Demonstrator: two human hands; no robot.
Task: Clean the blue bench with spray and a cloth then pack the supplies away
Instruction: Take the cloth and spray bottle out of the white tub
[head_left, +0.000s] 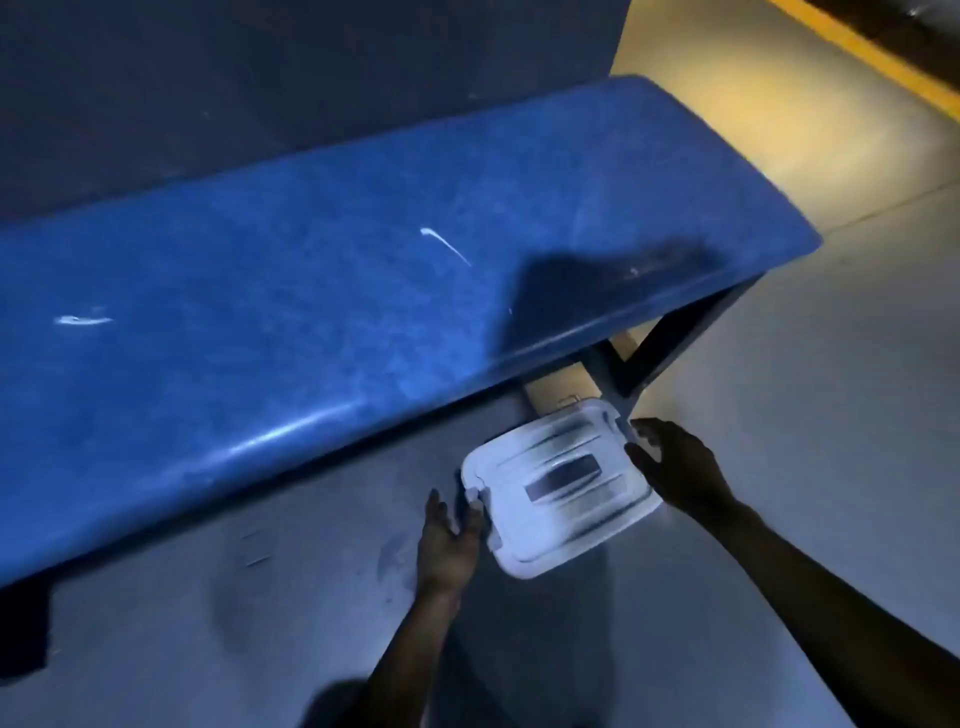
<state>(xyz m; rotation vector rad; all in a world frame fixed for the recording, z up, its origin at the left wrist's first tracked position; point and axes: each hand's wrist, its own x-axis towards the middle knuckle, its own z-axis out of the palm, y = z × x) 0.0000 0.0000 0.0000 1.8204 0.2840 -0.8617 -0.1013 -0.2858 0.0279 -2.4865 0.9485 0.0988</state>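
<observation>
A long blue bench (322, 291) runs across the view from lower left to upper right, with two pale streaks on its seat. On the floor by its right end sits a white plastic box with its lid (558, 488) on, partly under the bench edge. My left hand (449, 540) touches the box's near left corner with fingers spread. My right hand (675, 467) rests against its far right edge, fingers apart. No spray bottle or cloth is in view. The picture is blurred by motion.
The dark bench leg (639, 358) stands just behind the box. A grey concrete floor (779, 415) spreads to the right, with a yellow stripe (883, 57) at the top right. A dark wall (260, 78) backs the bench.
</observation>
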